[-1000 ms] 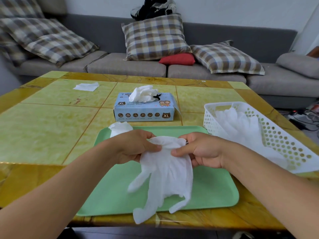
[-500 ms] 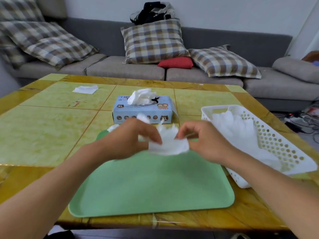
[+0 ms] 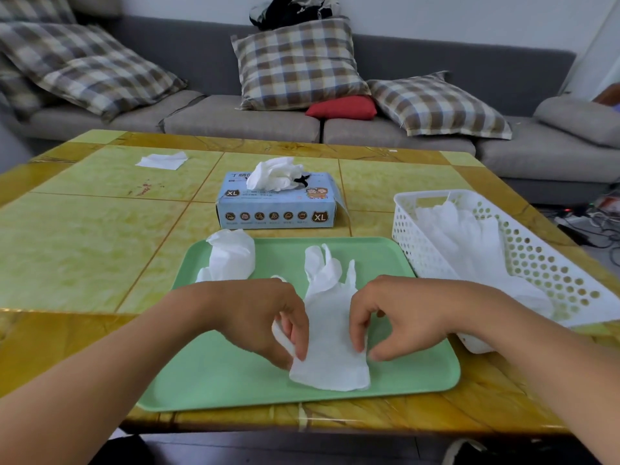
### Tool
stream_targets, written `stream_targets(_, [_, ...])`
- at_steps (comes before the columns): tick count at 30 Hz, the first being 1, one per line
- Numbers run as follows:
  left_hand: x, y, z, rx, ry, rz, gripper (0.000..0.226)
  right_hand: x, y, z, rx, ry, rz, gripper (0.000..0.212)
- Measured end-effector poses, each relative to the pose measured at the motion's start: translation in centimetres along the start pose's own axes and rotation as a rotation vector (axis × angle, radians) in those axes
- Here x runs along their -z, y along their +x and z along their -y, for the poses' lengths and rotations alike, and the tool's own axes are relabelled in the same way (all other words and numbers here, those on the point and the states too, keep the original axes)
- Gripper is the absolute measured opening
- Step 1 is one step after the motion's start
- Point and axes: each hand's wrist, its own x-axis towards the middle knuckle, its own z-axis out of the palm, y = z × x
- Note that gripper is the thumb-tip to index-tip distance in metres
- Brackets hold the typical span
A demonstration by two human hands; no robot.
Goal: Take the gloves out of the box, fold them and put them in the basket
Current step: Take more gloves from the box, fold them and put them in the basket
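Observation:
A white glove point(image 3: 330, 333) lies flat on the green tray point(image 3: 218, 380), fingers pointing away from me. My left hand point(image 3: 265, 317) pinches its left edge near the cuff. My right hand point(image 3: 399, 317) pinches the right edge with curled fingers. A second crumpled glove point(image 3: 231, 255) sits at the tray's far left corner. The blue glove box point(image 3: 276, 204) stands behind the tray with white gloves bulging from its top. The white perforated basket point(image 3: 536, 256) on the right holds several white gloves.
A white tissue point(image 3: 162, 160) lies on the yellow tiled table point(image 3: 84, 236) at the far left. A grey sofa with plaid cushions stands behind the table. Cables lie on the floor at the far right.
The glove was held hanging in the air, then bunched between both hands; now it lies spread flat on the tray with both hands lowered onto its edges.

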Motion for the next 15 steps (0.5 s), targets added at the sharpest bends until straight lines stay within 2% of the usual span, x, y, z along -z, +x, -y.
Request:
stream_targets(2, [0.4, 0.0, -0.2, 0.016, -0.056, -0.052, 0.022, 0.7, 0.0, -0.2, -0.036, 0.116, -0.033, 0.019])
stream_targets(4, [0.3, 0.9, 0.0, 0.009, -0.107, -0.305, 0.023, 1.0, 0.8, -0.7, -0.088, 0.158, -0.288, 0.017])
stream_targets(6, [-0.5, 2.0, 0.5, 0.043, 0.046, -0.497, 0.031, 0.6, 2.0, -1.3, -0.173, 0.065, -0.542, 0.015])
stream_targets(7, [-1.1, 2.5, 0.6, 0.077, 0.184, -0.494, 0.039, 0.2, 2.6, -1.5, -0.205, 0.014, -0.557, 0.022])
stream_targets(9, [-2.2, 3.1, 0.8, 0.155, 0.366, -0.41, 0.051, -0.9, 3.6, -1.7, -0.264, -0.017, -0.466, 0.043])
stream_targets(11, [-2.7, 3.3, 0.9, 0.217, 0.379, -0.409, 0.058, -1.4, 4.1, -1.8, -0.333, 0.012, -0.445, 0.056])
stream_targets(15, [-2.4, 3.4, 0.9, 0.329, 0.36, -0.516, 0.055, -1.3, 4.1, -2.3, -0.409, -0.016, -0.44, 0.059])
